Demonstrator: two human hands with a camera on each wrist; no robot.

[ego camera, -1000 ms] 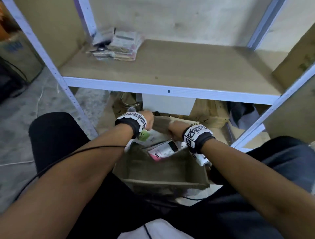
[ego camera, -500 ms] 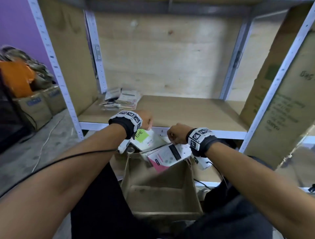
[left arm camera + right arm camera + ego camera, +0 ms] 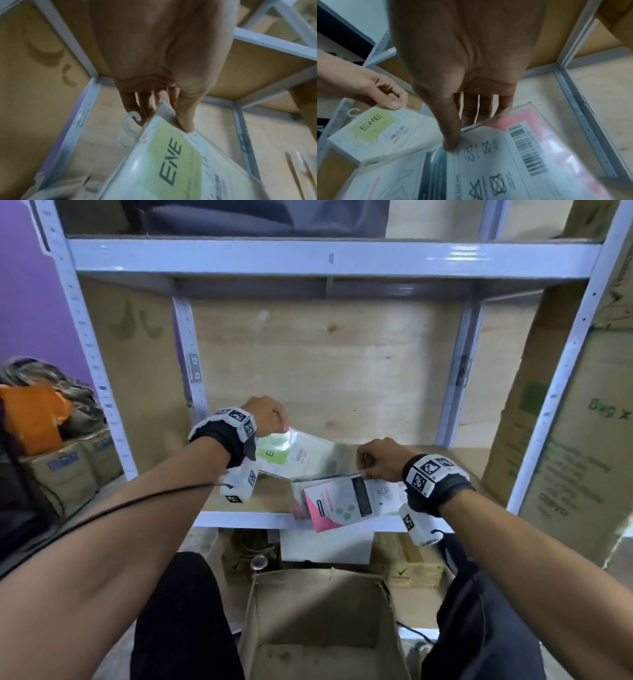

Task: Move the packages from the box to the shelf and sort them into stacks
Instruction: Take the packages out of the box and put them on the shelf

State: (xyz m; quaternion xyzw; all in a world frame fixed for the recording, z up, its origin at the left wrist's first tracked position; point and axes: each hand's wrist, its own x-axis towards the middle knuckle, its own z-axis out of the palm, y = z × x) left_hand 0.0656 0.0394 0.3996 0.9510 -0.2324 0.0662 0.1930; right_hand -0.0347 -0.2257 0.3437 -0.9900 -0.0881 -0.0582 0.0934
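Left hand point(image 3: 267, 416): pinching clear plastic green-labelled package point(image 3: 294, 455). Right hand point(image 3: 380, 458): pinching clear pink-and-white packages point(image 3: 339, 499). Both above wooden shelf point(image 3: 239, 501); brown cardboard box point(image 3: 322, 628) below.

Left hand point(image 3: 265, 416): fingers hidden behind the knuckles in the head view. Green-label package point(image 3: 171, 155): lower end cut off by the left wrist picture's bottom edge; small print blurred. Pink package point(image 3: 337, 501): its corner hidden under the right hand point(image 3: 378, 458); how many packages that hand holds cannot be told. Cardboard box point(image 3: 322, 611): near wall cut off at the bottom edge. Shelf point(image 3: 239, 503): left rear corner hidden behind the left wrist.
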